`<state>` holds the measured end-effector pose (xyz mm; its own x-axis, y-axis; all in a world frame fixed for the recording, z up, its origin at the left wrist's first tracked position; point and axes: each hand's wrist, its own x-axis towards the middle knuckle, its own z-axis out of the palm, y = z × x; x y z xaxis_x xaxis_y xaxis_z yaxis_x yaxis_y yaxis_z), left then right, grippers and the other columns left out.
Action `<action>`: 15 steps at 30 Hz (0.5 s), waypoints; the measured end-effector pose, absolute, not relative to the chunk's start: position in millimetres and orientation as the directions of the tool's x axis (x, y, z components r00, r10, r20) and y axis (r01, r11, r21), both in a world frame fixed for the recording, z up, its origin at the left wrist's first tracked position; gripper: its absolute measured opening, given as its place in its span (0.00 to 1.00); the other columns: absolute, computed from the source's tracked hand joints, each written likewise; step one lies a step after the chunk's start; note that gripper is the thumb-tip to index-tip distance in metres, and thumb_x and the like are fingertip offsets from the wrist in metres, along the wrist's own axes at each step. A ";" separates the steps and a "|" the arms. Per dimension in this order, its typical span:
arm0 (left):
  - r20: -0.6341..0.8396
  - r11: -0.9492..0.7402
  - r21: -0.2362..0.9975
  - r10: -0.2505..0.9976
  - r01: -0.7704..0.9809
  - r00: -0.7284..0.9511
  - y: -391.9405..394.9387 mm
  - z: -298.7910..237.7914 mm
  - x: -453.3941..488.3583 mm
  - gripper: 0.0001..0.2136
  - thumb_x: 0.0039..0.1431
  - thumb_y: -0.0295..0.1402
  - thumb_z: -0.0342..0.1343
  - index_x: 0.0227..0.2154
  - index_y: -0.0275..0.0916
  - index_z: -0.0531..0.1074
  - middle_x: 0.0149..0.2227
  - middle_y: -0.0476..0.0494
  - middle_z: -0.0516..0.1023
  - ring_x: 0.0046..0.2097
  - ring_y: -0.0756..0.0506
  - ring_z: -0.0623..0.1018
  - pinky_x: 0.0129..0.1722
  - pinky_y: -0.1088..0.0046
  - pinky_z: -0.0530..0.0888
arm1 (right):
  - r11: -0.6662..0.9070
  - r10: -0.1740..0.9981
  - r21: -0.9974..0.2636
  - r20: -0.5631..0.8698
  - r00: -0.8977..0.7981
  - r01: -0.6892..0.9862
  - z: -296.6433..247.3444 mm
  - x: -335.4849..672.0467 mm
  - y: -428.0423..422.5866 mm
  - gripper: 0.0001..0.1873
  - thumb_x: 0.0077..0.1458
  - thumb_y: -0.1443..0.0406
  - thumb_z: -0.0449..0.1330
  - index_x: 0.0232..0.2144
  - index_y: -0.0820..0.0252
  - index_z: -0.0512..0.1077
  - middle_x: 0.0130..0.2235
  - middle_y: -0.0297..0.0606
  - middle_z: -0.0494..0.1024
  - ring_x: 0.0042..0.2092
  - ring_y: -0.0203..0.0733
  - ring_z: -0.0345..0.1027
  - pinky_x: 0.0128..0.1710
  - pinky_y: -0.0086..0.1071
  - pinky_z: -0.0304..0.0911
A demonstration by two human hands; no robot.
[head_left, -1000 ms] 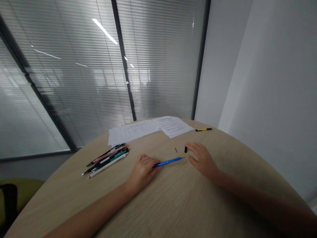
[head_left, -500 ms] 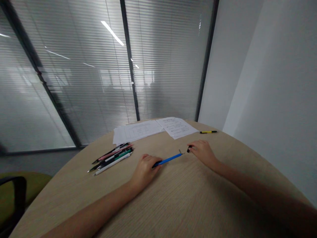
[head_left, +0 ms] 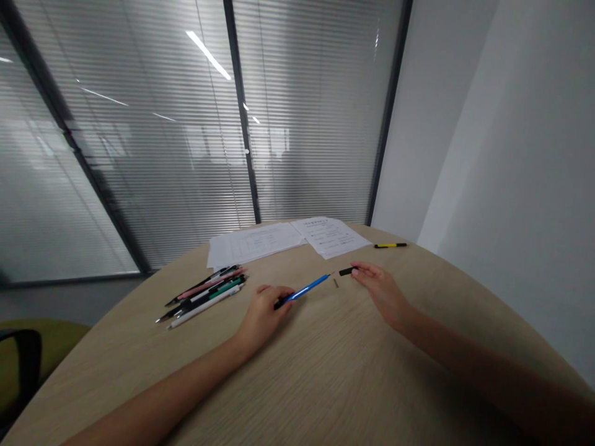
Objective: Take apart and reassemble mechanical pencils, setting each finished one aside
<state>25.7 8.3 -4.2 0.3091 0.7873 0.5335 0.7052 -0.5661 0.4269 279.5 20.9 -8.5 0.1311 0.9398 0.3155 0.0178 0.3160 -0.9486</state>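
Note:
My left hand (head_left: pixel 266 310) is closed around the dark end of a blue pen (head_left: pixel 309 287). The pen slants up to the right, with a thin tip sticking out at its far end. A short black pen part (head_left: pixel 346 271) is pinched between the thumb and fingers of my right hand (head_left: pixel 379 288). It points left toward the pen's tip, with a gap between the two. Just below that gap lies a small thin metal piece (head_left: pixel 336 283), perhaps a spring, on the table.
Several pens (head_left: pixel 204 297) lie in a bunch on the round wooden table (head_left: pixel 297 384), left of my left hand. Printed sheets (head_left: pixel 255 243) rest at the far edge, and a yellow and black pen (head_left: pixel 390 245) lies to their right. A green chair (head_left: pixel 56 350) stands at the left.
The black part in my right hand has turned lengthwise and moved left toward the pen tip. My left hand and the blue pen have shifted slightly left in view.

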 end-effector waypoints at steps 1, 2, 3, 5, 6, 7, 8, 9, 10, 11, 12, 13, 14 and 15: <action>0.536 -0.570 0.422 0.784 0.705 0.313 8.3 -4.4 25.6 0.07 0.48 0.30 0.55 0.31 0.41 0.74 0.29 0.47 0.79 0.33 0.44 0.75 0.42 0.64 0.66 | 0.308 0.944 -0.951 0.308 0.122 0.016 -6.9 279.1 20.4 0.09 0.43 0.63 0.60 0.32 0.56 0.72 0.36 0.39 0.78 0.40 0.44 0.71 0.41 0.40 0.66; 0.538 -0.575 0.415 0.780 0.705 0.319 8.4 -4.8 25.4 0.07 0.48 0.30 0.55 0.32 0.40 0.74 0.30 0.47 0.79 0.33 0.44 0.75 0.42 0.64 0.66 | 0.296 0.948 -0.955 0.297 0.116 0.021 -5.2 278.5 19.7 0.10 0.43 0.63 0.60 0.32 0.56 0.72 0.37 0.40 0.78 0.40 0.44 0.71 0.41 0.40 0.66; 0.540 -0.581 0.406 0.775 0.705 0.328 8.5 -5.3 25.3 0.07 0.48 0.30 0.55 0.32 0.40 0.74 0.30 0.46 0.79 0.33 0.44 0.75 0.42 0.64 0.66 | 0.282 0.952 -0.959 0.283 0.113 0.030 -3.5 278.0 18.8 0.10 0.43 0.63 0.60 0.32 0.57 0.71 0.37 0.40 0.78 0.40 0.45 0.71 0.41 0.40 0.66; 0.544 -0.597 0.385 0.763 0.704 0.350 8.5 -6.1 25.1 0.07 0.49 0.29 0.55 0.32 0.40 0.74 0.30 0.46 0.79 0.33 0.44 0.75 0.41 0.64 0.66 | 0.261 0.958 -0.964 0.265 0.108 0.050 -0.4 277.1 16.8 0.11 0.42 0.62 0.61 0.32 0.57 0.71 0.37 0.40 0.78 0.40 0.45 0.71 0.41 0.40 0.66; 0.548 -0.609 0.373 0.753 0.700 0.363 8.3 -6.4 25.1 0.07 0.49 0.29 0.54 0.32 0.40 0.74 0.30 0.46 0.79 0.33 0.45 0.75 0.41 0.64 0.66 | 0.259 0.959 -0.964 0.264 0.103 0.058 0.7 276.8 16.0 0.12 0.42 0.62 0.61 0.33 0.58 0.71 0.37 0.40 0.78 0.40 0.44 0.71 0.41 0.39 0.65; 0.555 -0.622 0.360 0.742 0.695 0.376 8.0 -6.6 25.2 0.07 0.49 0.30 0.54 0.32 0.41 0.74 0.30 0.47 0.79 0.32 0.45 0.75 0.41 0.64 0.65 | 0.262 0.959 -0.963 0.267 0.098 0.063 1.6 276.6 15.4 0.12 0.42 0.62 0.60 0.33 0.58 0.71 0.37 0.40 0.78 0.40 0.44 0.71 0.41 0.39 0.65; 0.563 -0.636 0.348 0.730 0.689 0.389 7.6 -6.6 25.5 0.06 0.50 0.30 0.54 0.32 0.41 0.73 0.30 0.47 0.79 0.32 0.45 0.75 0.42 0.64 0.65 | 0.266 0.958 -0.961 0.272 0.090 0.069 2.1 276.6 15.0 0.12 0.42 0.62 0.60 0.33 0.58 0.71 0.37 0.40 0.78 0.40 0.44 0.71 0.41 0.38 0.65; 0.569 -0.649 0.335 0.717 0.683 0.402 7.1 -6.6 25.7 0.06 0.50 0.30 0.54 0.32 0.41 0.73 0.30 0.47 0.79 0.32 0.45 0.75 0.42 0.64 0.65 | 0.272 0.957 -0.959 0.278 0.079 0.078 2.4 276.8 14.9 0.13 0.42 0.62 0.60 0.33 0.58 0.71 0.37 0.40 0.78 0.40 0.44 0.71 0.41 0.38 0.65; 0.574 -0.661 0.322 0.706 0.678 0.415 6.6 -6.5 25.9 0.06 0.50 0.30 0.54 0.32 0.40 0.73 0.30 0.47 0.79 0.32 0.45 0.75 0.42 0.63 0.65 | 0.281 0.956 -0.955 0.287 0.063 0.094 2.4 277.0 15.0 0.13 0.42 0.61 0.60 0.33 0.58 0.72 0.37 0.40 0.78 0.40 0.43 0.71 0.41 0.38 0.65; 0.579 -0.670 0.310 0.695 0.674 0.425 6.1 -6.3 26.1 0.06 0.50 0.30 0.54 0.32 0.40 0.73 0.30 0.46 0.79 0.32 0.45 0.75 0.43 0.63 0.64 | 0.291 0.954 -0.950 0.297 0.043 0.115 2.2 277.2 15.2 0.13 0.42 0.61 0.60 0.33 0.58 0.72 0.37 0.40 0.78 0.40 0.43 0.71 0.40 0.38 0.65; 0.584 -0.678 0.297 0.686 0.673 0.433 5.6 -6.2 26.2 0.06 0.51 0.30 0.54 0.32 0.40 0.72 0.31 0.46 0.79 0.32 0.45 0.76 0.43 0.62 0.64 | 0.304 0.951 -0.943 0.309 0.020 0.139 1.9 277.4 15.3 0.13 0.42 0.60 0.60 0.34 0.58 0.72 0.37 0.40 0.78 0.39 0.43 0.71 0.40 0.37 0.65; 0.588 -0.684 0.285 0.678 0.671 0.441 5.3 -6.1 26.2 0.06 0.51 0.30 0.53 0.33 0.39 0.72 0.31 0.46 0.79 0.32 0.45 0.76 0.43 0.62 0.64 | 0.316 0.947 -0.935 0.320 -0.005 0.162 1.5 277.3 15.4 0.14 0.43 0.60 0.60 0.34 0.58 0.72 0.37 0.39 0.78 0.39 0.42 0.71 0.39 0.37 0.65; 0.592 -0.689 0.273 0.671 0.671 0.447 5.0 -6.0 26.1 0.06 0.52 0.30 0.53 0.33 0.39 0.72 0.31 0.46 0.79 0.32 0.45 0.75 0.43 0.62 0.64 | 0.327 0.944 -0.928 0.328 -0.025 0.179 1.1 277.0 15.2 0.14 0.43 0.59 0.60 0.34 0.58 0.73 0.36 0.39 0.78 0.39 0.42 0.71 0.39 0.36 0.64; 0.595 -0.694 0.261 0.663 0.671 0.455 4.9 -6.1 25.9 0.06 0.52 0.30 0.53 0.33 0.39 0.71 0.31 0.46 0.78 0.33 0.45 0.75 0.43 0.62 0.64 | 0.332 0.943 -0.924 0.331 -0.039 0.188 0.7 276.5 14.9 0.14 0.43 0.59 0.60 0.34 0.58 0.73 0.36 0.39 0.78 0.38 0.42 0.71 0.38 0.36 0.64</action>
<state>25.9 4.9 -6.1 0.4545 0.6630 0.5948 0.6707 -0.6942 0.2613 276.5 14.9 0.7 -0.0390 0.9429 0.3308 0.1880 0.3321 -0.9243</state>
